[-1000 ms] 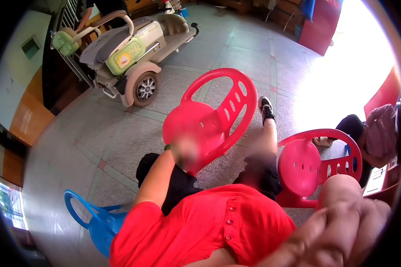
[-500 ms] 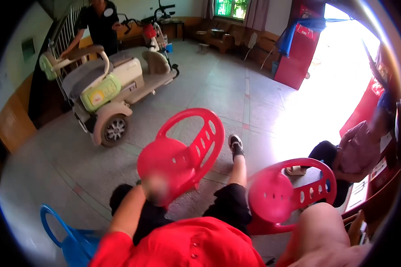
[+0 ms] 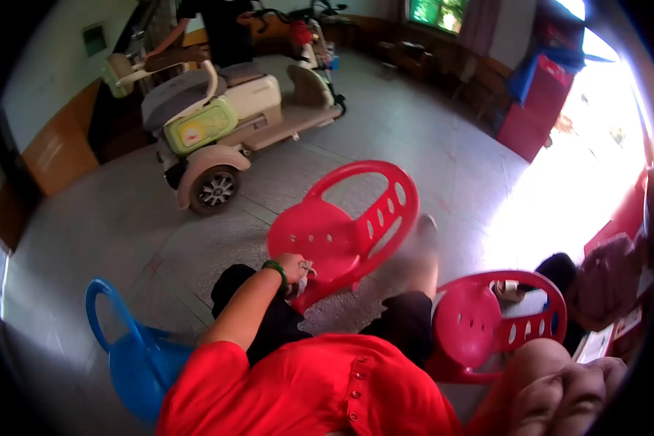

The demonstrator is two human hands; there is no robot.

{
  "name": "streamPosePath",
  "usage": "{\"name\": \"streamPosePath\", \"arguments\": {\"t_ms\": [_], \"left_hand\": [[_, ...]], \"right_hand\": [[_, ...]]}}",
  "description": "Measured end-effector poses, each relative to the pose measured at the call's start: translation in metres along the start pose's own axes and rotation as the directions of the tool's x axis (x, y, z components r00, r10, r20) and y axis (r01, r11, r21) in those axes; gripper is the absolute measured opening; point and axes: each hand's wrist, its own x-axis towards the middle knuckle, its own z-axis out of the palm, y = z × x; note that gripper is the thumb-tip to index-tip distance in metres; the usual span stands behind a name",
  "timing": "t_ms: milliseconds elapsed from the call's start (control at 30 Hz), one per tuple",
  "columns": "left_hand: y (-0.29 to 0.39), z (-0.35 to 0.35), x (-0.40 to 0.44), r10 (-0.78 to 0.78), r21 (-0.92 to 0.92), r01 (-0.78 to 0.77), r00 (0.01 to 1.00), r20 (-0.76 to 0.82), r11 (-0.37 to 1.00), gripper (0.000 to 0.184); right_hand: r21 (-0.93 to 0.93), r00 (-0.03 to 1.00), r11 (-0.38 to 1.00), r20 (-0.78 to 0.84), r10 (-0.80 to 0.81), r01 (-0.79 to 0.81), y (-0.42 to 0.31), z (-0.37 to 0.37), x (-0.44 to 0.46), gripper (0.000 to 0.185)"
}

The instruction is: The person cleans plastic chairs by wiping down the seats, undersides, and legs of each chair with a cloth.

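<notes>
My left hand, with a green bangle at the wrist, is closed around a small crumpled whitish cloth. It rests by the near edge of a red plastic chair, in front of my left knee. The chair has an oval, slotted backrest. Very near the camera at the lower right is my right hand, its fingers curled together; anything inside them is hidden. A second red chair stands just beyond my bent right arm.
A blue chair stands at the lower left. A three-wheeled scooter is at the upper left, with a person in black behind it. Another person sits at the right. Red panels flank a bright doorway.
The view tilted up and then shifted, moving the scooter and chairs in the frame. My left hand stays by the red chair and shows more sharply. My right arm appears lower.
</notes>
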Motion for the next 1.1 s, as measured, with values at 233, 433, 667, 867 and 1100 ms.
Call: {"name": "streamPosePath", "arguments": {"t_ms": [233,433,667,867,1100], "left_hand": [[-0.013,0.007,0.002,0.066,0.061,-0.064,0.997,-0.033,0.996,0.036],[-0.038,0.023,0.02,0.133,0.016,-0.132,0.989,-0.063,0.991,0.04],[-0.05,0.03,0.035,0.148,0.018,-0.147,0.988,-0.035,0.989,0.038],[-0.08,0.054,0.063,0.169,-0.015,-0.17,0.985,-0.033,0.985,0.031],[-0.068,0.032,0.063,0.152,-0.012,-0.153,0.986,-0.072,0.988,0.03]], "right_hand": [[0.105,0.999,0.994,0.053,0.008,-0.013,0.048,0.029,-0.009,0.008],[0.177,0.996,0.983,0.085,0.037,-0.052,0.08,0.039,-0.029,0.009],[0.23,0.995,0.971,0.094,0.042,-0.063,0.091,0.063,-0.048,0.011],[0.22,0.993,0.974,-0.094,0.071,-0.049,0.085,0.082,-0.072,0.013],[-0.083,0.523,0.643,-0.666,0.532,-0.761,0.183,-0.025,-0.185,0.015]]}}
